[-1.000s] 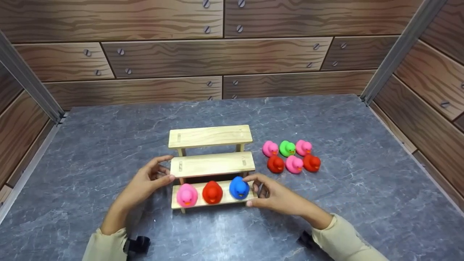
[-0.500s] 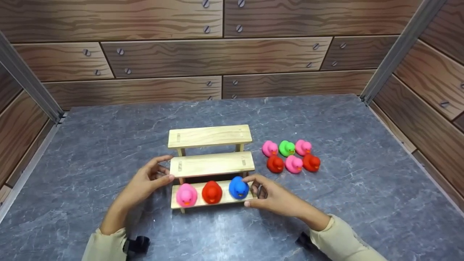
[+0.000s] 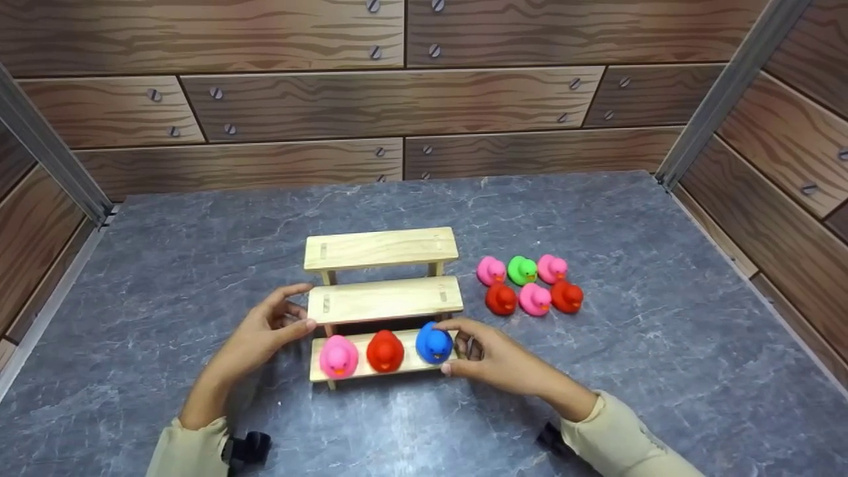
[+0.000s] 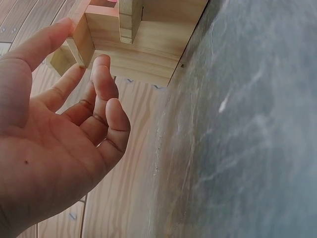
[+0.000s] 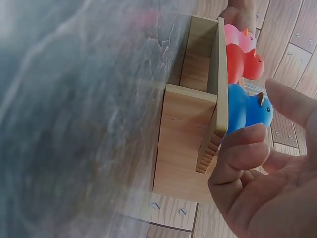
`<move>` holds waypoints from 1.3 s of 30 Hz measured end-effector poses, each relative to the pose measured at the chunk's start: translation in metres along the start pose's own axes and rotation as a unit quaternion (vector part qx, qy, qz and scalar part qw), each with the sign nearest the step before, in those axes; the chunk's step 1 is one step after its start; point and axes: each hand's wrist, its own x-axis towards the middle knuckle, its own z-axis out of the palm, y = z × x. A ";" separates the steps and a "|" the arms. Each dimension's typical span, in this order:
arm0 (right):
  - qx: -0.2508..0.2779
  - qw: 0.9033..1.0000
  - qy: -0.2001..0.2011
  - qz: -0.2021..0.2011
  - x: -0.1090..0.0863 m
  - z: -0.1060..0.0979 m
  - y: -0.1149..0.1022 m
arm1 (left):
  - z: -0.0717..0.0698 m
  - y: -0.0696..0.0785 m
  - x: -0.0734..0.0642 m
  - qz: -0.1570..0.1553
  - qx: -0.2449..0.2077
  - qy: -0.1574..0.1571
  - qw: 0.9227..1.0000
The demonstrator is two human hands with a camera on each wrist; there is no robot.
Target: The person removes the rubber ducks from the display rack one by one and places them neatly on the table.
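One duck (image 3: 434, 343) is blue, the stand (image 3: 384, 299) pale and wood-grained.

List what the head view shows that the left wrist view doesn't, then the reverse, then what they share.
Head view only: the right hand, the blue duck beside it, the red duck and the group of six ducks.

Left wrist view only: the full palm of the left hand.

Both: the left hand at the stepped stand, and the grey tabletop.
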 end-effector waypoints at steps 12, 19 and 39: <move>-0.003 1.000 0.014 0.004 0.000 0.002 -0.002 | 0.000 0.000 0.000 -0.003 0.007 0.004 1.000; 0.001 1.000 0.024 -0.014 0.000 0.003 -0.004 | 0.000 -0.001 0.000 0.003 0.001 -0.003 1.000; -0.017 0.999 -0.025 -0.017 -0.008 -0.024 -0.008 | 0.000 -0.001 0.000 0.009 -0.002 -0.003 1.000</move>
